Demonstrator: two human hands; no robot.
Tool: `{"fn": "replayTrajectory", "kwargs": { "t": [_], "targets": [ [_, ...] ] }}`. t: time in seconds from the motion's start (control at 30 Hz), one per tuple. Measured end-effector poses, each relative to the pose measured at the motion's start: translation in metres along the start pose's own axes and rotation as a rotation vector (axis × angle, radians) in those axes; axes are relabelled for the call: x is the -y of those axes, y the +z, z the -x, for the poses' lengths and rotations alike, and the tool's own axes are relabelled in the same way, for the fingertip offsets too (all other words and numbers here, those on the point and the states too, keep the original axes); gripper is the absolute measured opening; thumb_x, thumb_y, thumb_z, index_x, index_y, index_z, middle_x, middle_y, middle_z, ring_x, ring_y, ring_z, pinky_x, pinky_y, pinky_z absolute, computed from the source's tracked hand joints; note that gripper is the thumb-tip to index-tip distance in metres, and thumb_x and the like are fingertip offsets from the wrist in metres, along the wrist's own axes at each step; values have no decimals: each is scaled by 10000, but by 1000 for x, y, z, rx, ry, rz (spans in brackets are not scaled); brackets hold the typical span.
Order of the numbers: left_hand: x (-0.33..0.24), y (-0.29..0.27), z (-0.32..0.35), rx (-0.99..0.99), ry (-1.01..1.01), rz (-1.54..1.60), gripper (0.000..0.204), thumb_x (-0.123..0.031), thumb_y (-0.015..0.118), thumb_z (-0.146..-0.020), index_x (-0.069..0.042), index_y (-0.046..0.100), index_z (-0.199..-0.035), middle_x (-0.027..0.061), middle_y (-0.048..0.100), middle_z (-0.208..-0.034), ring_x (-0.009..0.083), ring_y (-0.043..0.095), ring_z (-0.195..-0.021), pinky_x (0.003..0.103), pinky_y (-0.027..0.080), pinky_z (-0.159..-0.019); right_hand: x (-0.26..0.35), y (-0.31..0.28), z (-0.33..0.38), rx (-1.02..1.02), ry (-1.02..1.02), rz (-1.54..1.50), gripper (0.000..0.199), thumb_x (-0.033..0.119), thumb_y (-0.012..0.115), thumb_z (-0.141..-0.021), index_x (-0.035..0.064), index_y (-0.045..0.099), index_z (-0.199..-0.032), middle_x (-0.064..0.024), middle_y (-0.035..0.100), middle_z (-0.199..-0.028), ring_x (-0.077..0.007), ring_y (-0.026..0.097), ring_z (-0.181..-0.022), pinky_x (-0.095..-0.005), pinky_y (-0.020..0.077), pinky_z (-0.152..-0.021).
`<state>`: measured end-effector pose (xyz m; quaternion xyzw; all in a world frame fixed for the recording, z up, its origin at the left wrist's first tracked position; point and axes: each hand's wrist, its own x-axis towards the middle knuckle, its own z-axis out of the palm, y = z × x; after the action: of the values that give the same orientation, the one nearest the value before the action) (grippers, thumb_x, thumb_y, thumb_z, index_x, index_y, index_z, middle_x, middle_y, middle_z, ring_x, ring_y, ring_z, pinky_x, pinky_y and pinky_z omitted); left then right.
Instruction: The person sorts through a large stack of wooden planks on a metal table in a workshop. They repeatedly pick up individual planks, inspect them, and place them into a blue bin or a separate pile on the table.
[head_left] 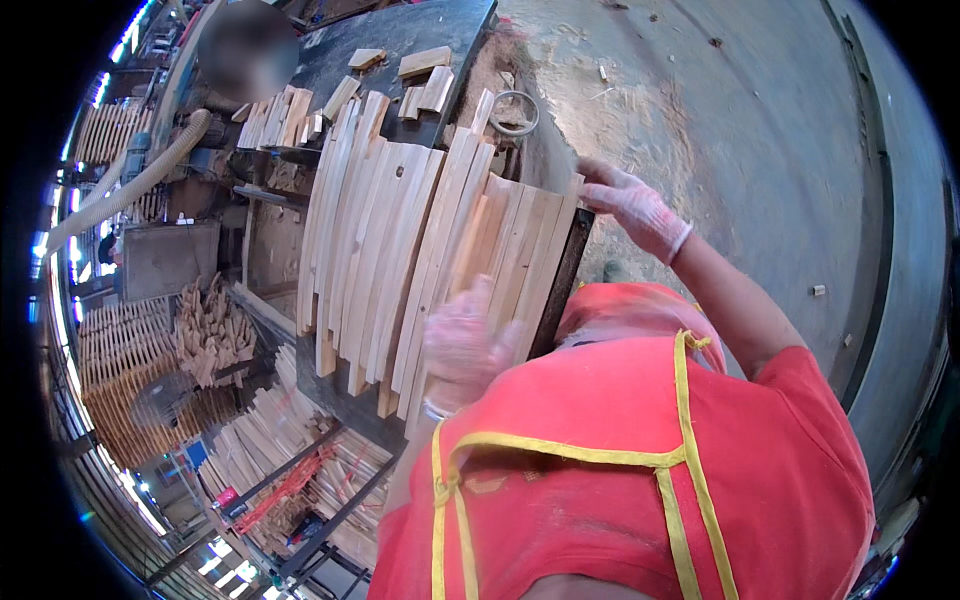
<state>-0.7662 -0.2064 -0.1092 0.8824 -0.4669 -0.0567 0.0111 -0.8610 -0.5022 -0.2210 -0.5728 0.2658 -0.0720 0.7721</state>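
A row of pale wooden boards (pixel 370 230) lies side by side across a dark work table, with their ends uneven. My left hand (pixel 465 345), in a whitish glove with pink stains, is over the nearer boards with its fingers stretched out, somewhat smeared by motion. It appears to hold nothing. At the far right end of the row, my right hand (pixel 638 210), gloved the same way, has its fingers closed round the end of the outermost board (pixel 553 240). Part of that grip is hidden.
Short wood offcuts (pixel 425 75) lie on the table's dark far part. A ring-shaped handle (pixel 514 113) is beside the boards. Stacked strips (pixel 270 440) rest on a rack at lower left, near a ribbed hose (pixel 150 185). Sawdust covers the floor (pixel 640 110). Another person is at the upper left.
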Motion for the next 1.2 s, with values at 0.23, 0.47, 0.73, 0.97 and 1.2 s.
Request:
{"fn": "replayTrajectory", "kwargs": {
  "t": [0.23, 0.47, 0.73, 0.97, 1.2],
  "targets": [
    [-4, 40, 13, 82, -156, 736, 626, -353, 796, -834, -24, 627, -1339, 170, 669, -912, 373, 667, -809, 482, 538, -758, 7, 17, -3, -1, 30, -93, 601, 264, 690, -970, -17, 525, -1475, -105, 684, -1268, -161, 647, -1113, -304, 502, -1007],
    [-38, -4, -20, 351, -1, 49, 750, -427, 783, -815, -40, 553, -1415, 164, 663, -871, 359, 689, -786, 479, 556, -741, 15, 18, 5, -48, 27, -126, 534, 254, 674, -994, 16, 556, -1457, -79, 710, -1217, -174, 673, -1086, -346, 519, -987],
    [-30, -19, 2, 166, -184, 548, 638, -207, 754, -810, -71, 585, -1410, 200, 702, -1053, 384, 695, -976, 466, 556, -841, 36, -1, 23, -112, -82, -333, 564, 199, 702, -969, -28, 535, -1458, -93, 682, -1270, -175, 642, -1141, -341, 503, -1004],
    [-19, -65, -25, 86, -213, 501, 601, -188, 753, -805, -48, 604, -1370, 190, 692, -993, 379, 693, -917, 468, 556, -836, -2, -1, 34, 6, 115, -116, 625, 290, 709, -946, -26, 538, -1458, -102, 680, -1265, -192, 640, -1137, -333, 500, -1007],
    [8, -21, -29, -5, -190, -126, 773, -275, 833, -721, -102, 512, -1403, 148, 557, -1325, 376, 537, -1230, 525, 451, -1004, -30, 41, 55, 344, 352, 74, 689, 272, 747, -920, -61, 483, -1462, -169, 678, -1252, -239, 651, -1153, -353, 528, -1001]
  ]
}}
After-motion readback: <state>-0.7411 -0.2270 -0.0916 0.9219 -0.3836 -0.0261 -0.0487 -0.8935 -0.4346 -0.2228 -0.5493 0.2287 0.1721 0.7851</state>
